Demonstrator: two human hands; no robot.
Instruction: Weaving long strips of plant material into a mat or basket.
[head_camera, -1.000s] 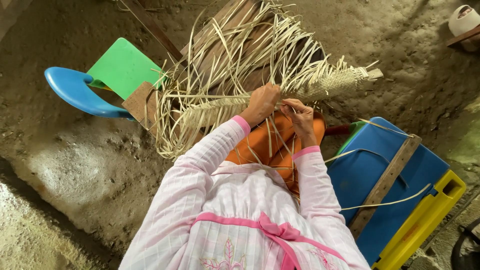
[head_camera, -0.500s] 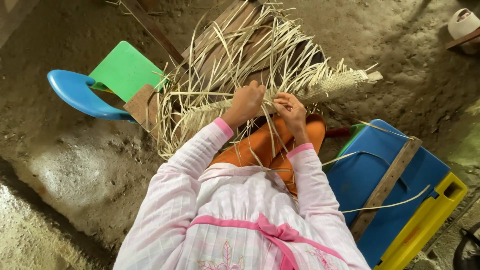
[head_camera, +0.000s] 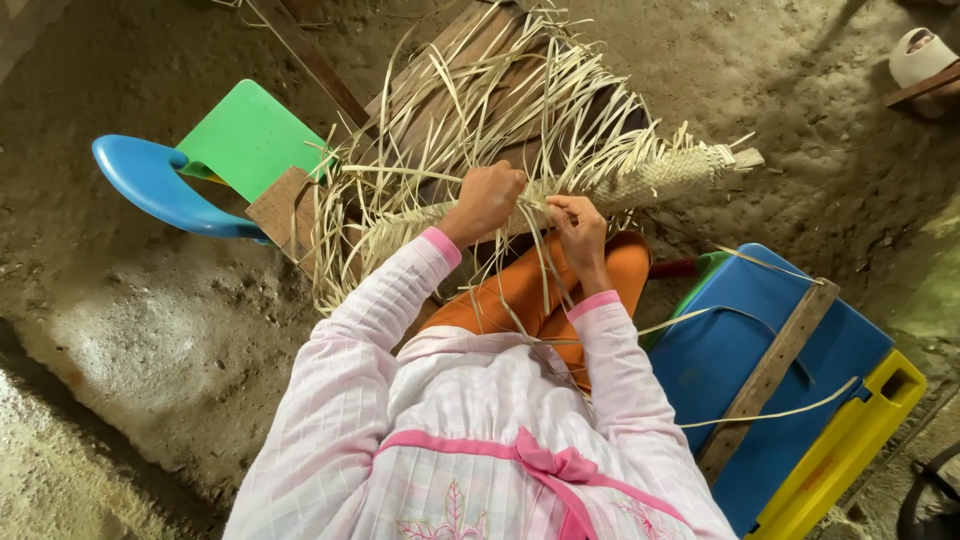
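A half-woven mat of pale palm-leaf strips (head_camera: 650, 175) lies across a wooden board (head_camera: 285, 205), with several loose strips (head_camera: 470, 95) fanning away from me. My left hand (head_camera: 487, 198) is closed around a bunch of strips at the woven edge. Just to its right, my right hand (head_camera: 577, 222) pinches a single strip between fingers and thumb. Both arms wear pink checked sleeves, and my orange-clad knees (head_camera: 540, 285) sit under the work.
A small plastic chair with a green seat and blue back (head_camera: 190, 165) stands at the left. A blue and yellow plastic chair (head_camera: 800, 390) with a wooden slat (head_camera: 765, 375) across it is at the right. The floor is rough earth. A pale pot (head_camera: 920, 55) sits top right.
Both hands have shifted slightly left and away from me along the woven edge. The left hand has closed on a bunch of strips and drawn it taut.
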